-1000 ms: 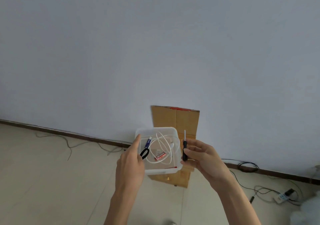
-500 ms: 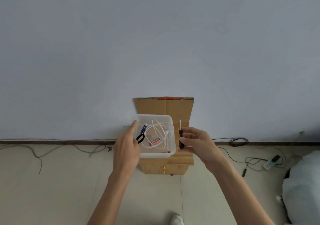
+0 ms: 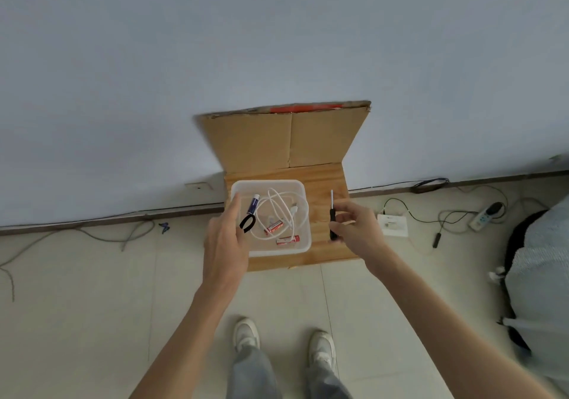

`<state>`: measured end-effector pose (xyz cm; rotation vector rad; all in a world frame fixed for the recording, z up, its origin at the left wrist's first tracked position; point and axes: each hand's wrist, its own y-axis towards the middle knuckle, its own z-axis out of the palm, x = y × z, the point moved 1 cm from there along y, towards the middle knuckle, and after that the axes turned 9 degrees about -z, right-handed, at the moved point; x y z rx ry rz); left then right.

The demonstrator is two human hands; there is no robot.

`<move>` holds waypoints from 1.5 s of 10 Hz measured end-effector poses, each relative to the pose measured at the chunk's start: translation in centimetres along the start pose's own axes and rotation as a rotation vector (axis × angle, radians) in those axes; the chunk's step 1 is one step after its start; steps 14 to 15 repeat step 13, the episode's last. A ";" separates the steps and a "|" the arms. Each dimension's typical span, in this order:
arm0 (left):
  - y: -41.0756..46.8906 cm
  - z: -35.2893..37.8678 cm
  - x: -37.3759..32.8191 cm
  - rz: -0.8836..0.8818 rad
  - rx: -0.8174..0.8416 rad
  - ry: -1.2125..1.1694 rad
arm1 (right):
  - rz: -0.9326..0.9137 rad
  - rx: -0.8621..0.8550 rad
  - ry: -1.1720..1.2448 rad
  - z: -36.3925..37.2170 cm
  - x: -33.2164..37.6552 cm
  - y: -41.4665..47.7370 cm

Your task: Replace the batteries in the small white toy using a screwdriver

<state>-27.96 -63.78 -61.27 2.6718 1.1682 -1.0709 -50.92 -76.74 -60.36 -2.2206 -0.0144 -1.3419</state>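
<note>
My left hand [image 3: 226,244] grips the left side of a translucent plastic container [image 3: 277,249], index finger stretched along its rim. The container is low over or on a small wooden stand [image 3: 326,183]; I cannot tell if it rests there. Inside lie a coiled white cable [image 3: 283,211], two red batteries [image 3: 273,227], a blue-and-white cylinder [image 3: 255,204] and a black loop [image 3: 247,223]. My right hand [image 3: 354,226], just right of the container, pinches a small screwdriver [image 3: 332,224] by its black handle, tip pointing up. No small white toy is clearly visible.
A folded cardboard sheet [image 3: 289,140] leans on the wall behind the stand. On the tiled floor lie a flat white box [image 3: 393,225], a power strip [image 3: 486,217] with cables, and loose wires [image 3: 123,232] at left. A grey-white bundle [image 3: 542,275] sits at right. My shoes [image 3: 244,334] stand below.
The view has tilted down, bringing the floor and my shoes into sight. Both hands came down with the container and screwdriver over the wooden stand. Grips are unchanged.
</note>
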 end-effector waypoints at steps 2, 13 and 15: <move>5.0 8.6 6.0 -0.025 0.023 -0.046 | 0.052 -0.027 -0.114 4.3 -8.8 7.4; 8.9 14.6 9.6 -0.061 0.282 0.226 | -0.011 0.107 -0.837 10.8 -17.0 13.4; 8.9 14.6 9.6 -0.061 0.282 0.226 | -0.011 0.107 -0.837 10.8 -17.0 13.4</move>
